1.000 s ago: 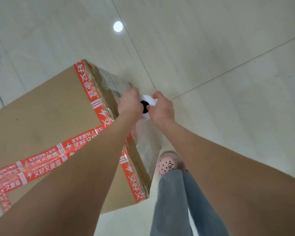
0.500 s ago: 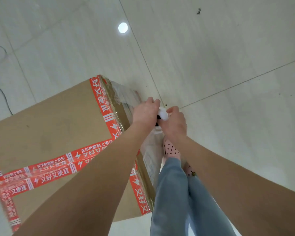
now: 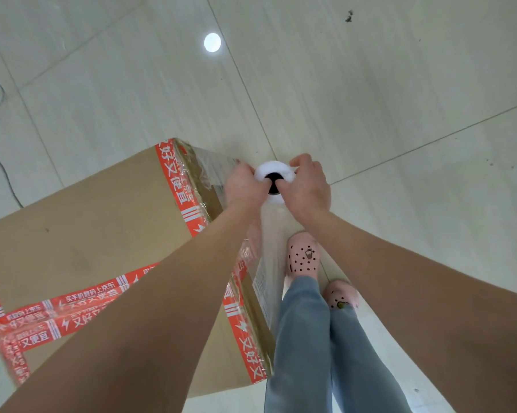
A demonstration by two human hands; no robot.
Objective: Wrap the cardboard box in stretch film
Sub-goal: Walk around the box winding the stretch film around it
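Gripping roll (image 3: 273,172) upright, end-on to view, just beside right face of cardboard box (image 3: 81,248) — likely to let film (image 3: 269,236) pay out flat along that face. Curled round roll's top rim: left hand (image 3: 244,186) one side, right hand (image 3: 309,189) other, thumbs near dark core; probably for even pull. Box on floor (image 3: 400,84), edged with red tape (image 3: 176,180), near side already filmed. Counted — one box, one roll, two hands, two pink shoes (image 3: 303,257).
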